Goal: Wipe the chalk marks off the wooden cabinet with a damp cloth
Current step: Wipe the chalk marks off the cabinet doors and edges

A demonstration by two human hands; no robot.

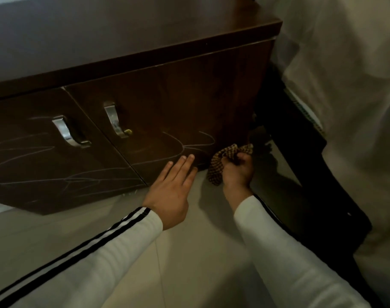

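While the right hand grips the bunched checked cloth at the cabinet's 5 o'clock corner in the head view, the left hand lies flat, fingers straight, tips on the door's bottom edge. Chalk marks sit at the cloth's 10 o'clock, with more on the left door. Risk: the wadded cloth has a small contact patch and may smear the chalk. The left fingers may smudge lines.

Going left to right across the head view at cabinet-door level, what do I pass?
Curved silver metal handle, second curved silver metal handle, flat left hand, right hand gripping brown checked cloth, black frame leg, white draped fabric.
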